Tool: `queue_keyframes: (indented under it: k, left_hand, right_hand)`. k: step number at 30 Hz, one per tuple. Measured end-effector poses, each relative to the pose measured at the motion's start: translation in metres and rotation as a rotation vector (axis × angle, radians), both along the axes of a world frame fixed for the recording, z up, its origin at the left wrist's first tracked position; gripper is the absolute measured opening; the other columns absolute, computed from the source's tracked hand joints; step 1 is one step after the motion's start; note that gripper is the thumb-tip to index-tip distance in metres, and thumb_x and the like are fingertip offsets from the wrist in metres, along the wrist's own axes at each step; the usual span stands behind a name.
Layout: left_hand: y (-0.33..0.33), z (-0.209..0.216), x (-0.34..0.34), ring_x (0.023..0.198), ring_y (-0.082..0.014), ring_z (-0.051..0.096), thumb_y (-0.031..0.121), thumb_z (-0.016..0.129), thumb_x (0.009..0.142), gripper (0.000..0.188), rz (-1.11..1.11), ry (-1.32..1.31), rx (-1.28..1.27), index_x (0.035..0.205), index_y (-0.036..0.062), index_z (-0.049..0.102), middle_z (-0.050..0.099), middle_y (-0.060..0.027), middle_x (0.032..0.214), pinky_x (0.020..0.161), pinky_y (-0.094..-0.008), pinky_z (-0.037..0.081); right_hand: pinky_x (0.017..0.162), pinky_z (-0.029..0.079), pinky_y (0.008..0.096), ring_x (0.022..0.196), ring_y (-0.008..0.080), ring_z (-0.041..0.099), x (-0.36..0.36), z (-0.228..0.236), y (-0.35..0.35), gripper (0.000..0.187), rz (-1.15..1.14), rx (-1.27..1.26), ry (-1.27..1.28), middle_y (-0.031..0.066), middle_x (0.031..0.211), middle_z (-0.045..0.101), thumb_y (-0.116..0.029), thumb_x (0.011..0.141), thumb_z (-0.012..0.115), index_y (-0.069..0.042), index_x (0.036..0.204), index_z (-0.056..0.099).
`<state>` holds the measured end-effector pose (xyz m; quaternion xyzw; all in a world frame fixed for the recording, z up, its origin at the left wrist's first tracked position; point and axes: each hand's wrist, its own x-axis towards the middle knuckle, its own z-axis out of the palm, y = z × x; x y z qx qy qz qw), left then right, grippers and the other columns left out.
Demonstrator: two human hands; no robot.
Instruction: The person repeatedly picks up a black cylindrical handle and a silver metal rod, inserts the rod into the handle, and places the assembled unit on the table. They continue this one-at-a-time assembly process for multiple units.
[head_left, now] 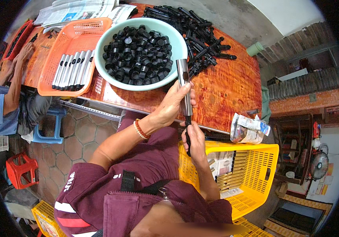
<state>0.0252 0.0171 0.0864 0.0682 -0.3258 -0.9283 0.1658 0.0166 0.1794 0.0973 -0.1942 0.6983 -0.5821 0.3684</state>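
My left hand [170, 102], bracelets on its wrist, is wrapped round a shiny silver metal tube [183, 71] with a dark hole near its upper end. At the tube's lower end, my right hand [196, 139] grips a black rod-shaped part [188, 124] that lines up with the tube. How far the part sits inside it cannot be seen. Just beyond my left hand stands a pale green basin [101, 33] full of small black caps [138, 57]. Several similar silver tubes with black ends [73, 69] lie side by side in an orange basket [45, 87] to the left.
Long black parts [201, 33] lie heaped on the far side of the reddish wooden table [225, 94]. A yellow crate [270, 158] on my right holds newspaper and gold-coloured tubes. A plastic bag [248, 128] hangs at the table's edge. Left, another person's hands [23, 53] rest near a red tray.
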Motion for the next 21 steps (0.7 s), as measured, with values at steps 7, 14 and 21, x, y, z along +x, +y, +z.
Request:
queue_keyframes:
  k: [7, 14, 21]
  left_hand:
    - [0.005, -0.014, -0.006, 0.074, -0.0108, 0.054, 0.033, 0.049, 0.098, 0.025, -0.060, -0.004, 0.094, 0.106, 0.0108, 0.043, 0.051, -0.0015, 0.087, 0.066, -0.0250, 0.049]
    - [0.027, -0.026, 0.004, 0.076, -0.0130, 0.052, 0.034, 0.049, 0.097, 0.026, -0.097, -0.026, 0.086, 0.109, 0.0115, 0.042, 0.049, -0.0023, 0.086, 0.070, -0.0278, 0.048]
    - [0.014, -0.015, 0.006, 0.077, -0.0118, 0.053, 0.033, 0.047, 0.099, 0.025, -0.169, 0.031, 0.119, 0.110, 0.0115, 0.042, 0.050, -0.0019, 0.087, 0.065, -0.0251, 0.048]
  right_hand:
    - [0.040, 0.030, 0.0178, 0.046, 0.0041, 0.039, 0.001, -0.009, 0.001, 0.029, -0.016, -0.010, 0.094, -0.0007, 0.064, 0.045, -0.029, 0.101, 0.037, -0.004, 0.105, 0.051]
    - [0.041, 0.032, 0.0175, 0.046, 0.0048, 0.039, 0.001, -0.016, 0.004, 0.023, -0.068, -0.037, -0.142, 0.0008, 0.066, 0.047, -0.029, 0.101, 0.037, -0.008, 0.094, 0.045]
    - [0.041, 0.033, 0.0193, 0.048, 0.0064, 0.042, -0.007, -0.008, 0.005, 0.029, 0.007, -0.213, -0.416, -0.0002, 0.067, 0.050, -0.032, 0.097, 0.040, -0.007, 0.107, 0.052]
